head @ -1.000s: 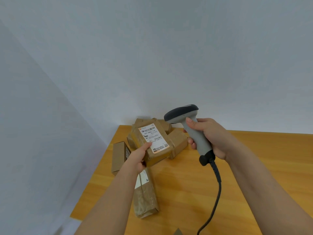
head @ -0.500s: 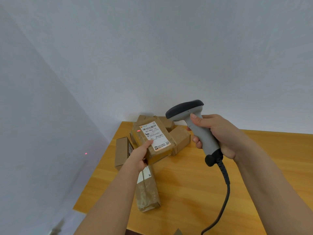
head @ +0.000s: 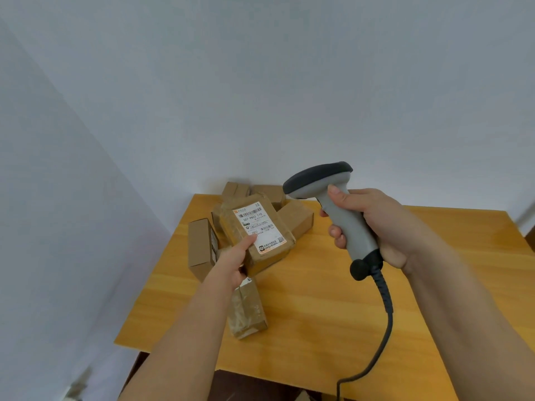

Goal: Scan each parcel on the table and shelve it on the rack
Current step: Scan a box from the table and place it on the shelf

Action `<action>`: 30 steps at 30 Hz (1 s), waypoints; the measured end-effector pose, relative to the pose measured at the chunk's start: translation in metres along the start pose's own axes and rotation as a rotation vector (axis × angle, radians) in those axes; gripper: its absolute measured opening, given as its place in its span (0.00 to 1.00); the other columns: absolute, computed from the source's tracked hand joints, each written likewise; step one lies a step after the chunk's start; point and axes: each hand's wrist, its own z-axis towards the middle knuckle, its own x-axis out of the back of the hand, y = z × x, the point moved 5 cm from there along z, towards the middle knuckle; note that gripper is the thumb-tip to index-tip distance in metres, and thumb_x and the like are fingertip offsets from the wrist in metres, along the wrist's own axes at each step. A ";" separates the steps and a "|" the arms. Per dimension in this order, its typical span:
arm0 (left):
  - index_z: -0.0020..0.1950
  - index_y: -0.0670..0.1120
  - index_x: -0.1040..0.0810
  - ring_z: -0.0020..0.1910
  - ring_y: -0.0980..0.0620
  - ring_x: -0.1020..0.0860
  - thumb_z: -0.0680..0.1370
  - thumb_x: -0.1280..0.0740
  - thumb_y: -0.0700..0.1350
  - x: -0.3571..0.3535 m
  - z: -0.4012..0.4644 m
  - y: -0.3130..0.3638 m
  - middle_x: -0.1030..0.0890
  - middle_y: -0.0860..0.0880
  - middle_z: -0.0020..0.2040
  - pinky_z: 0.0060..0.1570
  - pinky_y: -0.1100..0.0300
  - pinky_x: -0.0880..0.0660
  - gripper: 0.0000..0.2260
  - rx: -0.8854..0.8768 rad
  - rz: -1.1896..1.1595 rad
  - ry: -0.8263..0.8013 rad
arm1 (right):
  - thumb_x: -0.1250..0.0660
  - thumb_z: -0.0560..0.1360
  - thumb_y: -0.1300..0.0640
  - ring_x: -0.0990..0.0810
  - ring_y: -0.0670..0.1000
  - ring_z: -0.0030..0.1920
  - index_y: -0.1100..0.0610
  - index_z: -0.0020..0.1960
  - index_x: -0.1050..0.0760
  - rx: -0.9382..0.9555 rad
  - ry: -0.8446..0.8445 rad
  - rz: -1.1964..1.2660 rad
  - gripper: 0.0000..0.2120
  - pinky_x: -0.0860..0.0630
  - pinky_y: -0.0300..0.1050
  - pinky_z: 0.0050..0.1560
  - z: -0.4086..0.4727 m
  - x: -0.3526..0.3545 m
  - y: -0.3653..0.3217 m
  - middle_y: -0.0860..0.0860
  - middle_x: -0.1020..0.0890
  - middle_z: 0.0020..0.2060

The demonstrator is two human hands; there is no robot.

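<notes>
The held parcel [head: 254, 233] hides most of the boxes stacked at the far corner. The left hand [head: 230, 263] covers the taped parcel's [head: 246, 311] far end. The label's [head: 259, 225] small print is unreadable. The scanner cable [head: 376, 342] leaves the bottom edge, where both forearms are cut off.

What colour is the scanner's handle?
Light grey handle, black head, on the handheld barcode scanner; head view.

Left hand [head: 231, 263] grips labelled parcel [head: 257, 233]; right hand [head: 373, 224] grips scanner [head: 338, 209].
</notes>
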 end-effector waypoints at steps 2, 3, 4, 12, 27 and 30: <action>0.56 0.43 0.25 0.47 0.46 0.20 0.77 0.28 0.45 0.002 -0.006 -0.006 0.17 0.44 0.49 0.53 0.49 0.21 0.12 -0.009 0.008 0.008 | 0.29 0.67 0.47 0.25 0.49 0.28 0.65 0.52 0.25 0.007 0.002 0.007 0.24 0.25 0.40 0.27 -0.005 -0.001 0.003 0.53 0.23 0.33; 0.55 0.43 0.24 0.46 0.47 0.19 0.77 0.28 0.45 0.004 -0.010 -0.009 0.17 0.44 0.48 0.51 0.49 0.21 0.11 -0.012 0.004 0.015 | 0.29 0.67 0.47 0.25 0.49 0.29 0.65 0.52 0.25 0.008 0.000 0.009 0.24 0.25 0.40 0.27 -0.008 -0.001 0.005 0.54 0.23 0.35; 0.55 0.43 0.24 0.46 0.47 0.19 0.76 0.28 0.45 0.007 -0.016 -0.013 0.16 0.44 0.47 0.48 0.50 0.20 0.11 -0.014 -0.009 0.023 | 0.29 0.67 0.47 0.25 0.49 0.29 0.65 0.52 0.25 0.006 -0.010 0.010 0.24 0.25 0.40 0.27 -0.011 -0.002 0.007 0.54 0.23 0.36; 0.62 0.49 0.24 0.56 0.44 0.22 0.76 0.29 0.54 0.048 -0.102 -0.044 0.19 0.46 0.55 0.61 0.38 0.27 0.17 -0.174 -0.184 0.122 | 0.28 0.75 0.57 0.26 0.46 0.29 0.59 0.56 0.24 0.060 -0.127 -0.129 0.11 0.26 0.39 0.30 -0.031 -0.020 0.036 0.52 0.24 0.34; 0.62 0.53 0.22 0.59 0.46 0.20 0.77 0.32 0.56 0.135 -0.379 -0.225 0.16 0.48 0.56 0.64 0.42 0.26 0.16 -0.450 -0.631 0.364 | 0.21 0.68 0.55 0.27 0.47 0.28 0.58 0.62 0.32 -0.011 -0.616 -0.204 0.29 0.25 0.42 0.31 -0.199 -0.134 0.176 0.53 0.26 0.35; 0.66 0.52 0.24 0.62 0.45 0.21 0.77 0.33 0.55 0.159 -0.431 -0.262 0.17 0.46 0.59 0.64 0.42 0.26 0.19 -0.506 -0.648 0.398 | 0.20 0.68 0.55 0.26 0.45 0.28 0.57 0.62 0.31 0.041 -0.671 -0.258 0.29 0.25 0.42 0.32 -0.250 -0.154 0.191 0.53 0.24 0.37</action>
